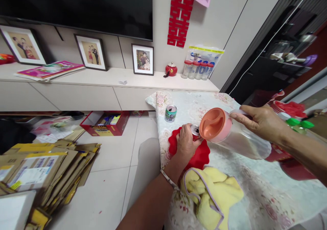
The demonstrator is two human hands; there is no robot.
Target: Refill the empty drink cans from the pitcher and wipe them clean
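Note:
My left hand (186, 140) is wrapped round a small red can (195, 131) with an open top, above a red scalloped dish (201, 155). In my right hand (258, 119) is a clear plastic jug (245, 140) with an orange lid (213, 124). The jug is tilted, its lid end lowered beside the can's mouth; no liquid stream can be made out. A green can (171, 113) stands upright near the table's left edge. Close to my left wrist lies a crumpled yellow towel (212, 196).
The table wears a floral cloth (258, 185). Red containers and green-capped bottles (302, 126) are at the right. Behind stands a white cabinet (109, 82) with framed photos, a red pot (171, 69) and glass jars. Flattened cardboard (51, 168) and a red box (107, 122) lie on the floor.

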